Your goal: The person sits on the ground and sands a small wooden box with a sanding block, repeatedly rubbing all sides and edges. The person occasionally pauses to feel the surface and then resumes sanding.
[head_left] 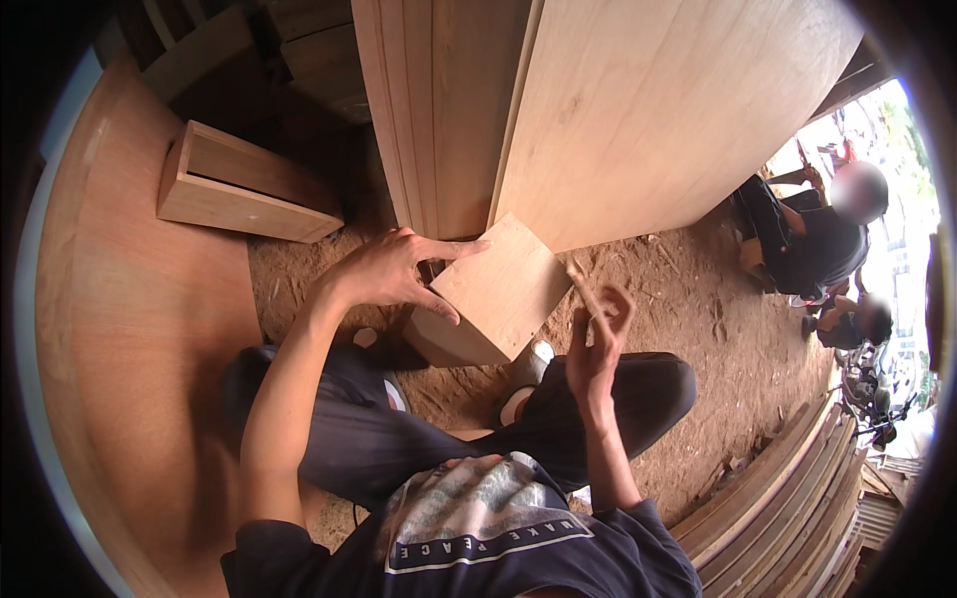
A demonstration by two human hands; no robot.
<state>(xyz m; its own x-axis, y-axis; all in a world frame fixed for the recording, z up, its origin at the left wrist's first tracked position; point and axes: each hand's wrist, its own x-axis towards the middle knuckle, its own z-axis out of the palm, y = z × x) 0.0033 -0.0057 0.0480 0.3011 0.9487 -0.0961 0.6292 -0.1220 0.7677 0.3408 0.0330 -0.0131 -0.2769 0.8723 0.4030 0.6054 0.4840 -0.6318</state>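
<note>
Between my knees stands a pale wooden box [506, 284], with one corner toward me and its smooth top facing up. My left hand [394, 271] grips it at the left, index finger along the far edge and thumb on the near side; its other fingers are mostly hidden. Just right of the box is my right hand [601, 339]. Its index finger stretches toward the box's right corner, the other fingers are bent and apart, and nothing shows in it. Whether that fingertip touches the corner I cannot tell.
A large wooden cabinet [658, 110] rises right behind the box. A long drawer-like box [254, 204] rests at the left beside a broad curved-looking panel [150, 329]. Stacked planks [778, 498] lie at the lower right. Two people [812, 234] sit farther off on the right.
</note>
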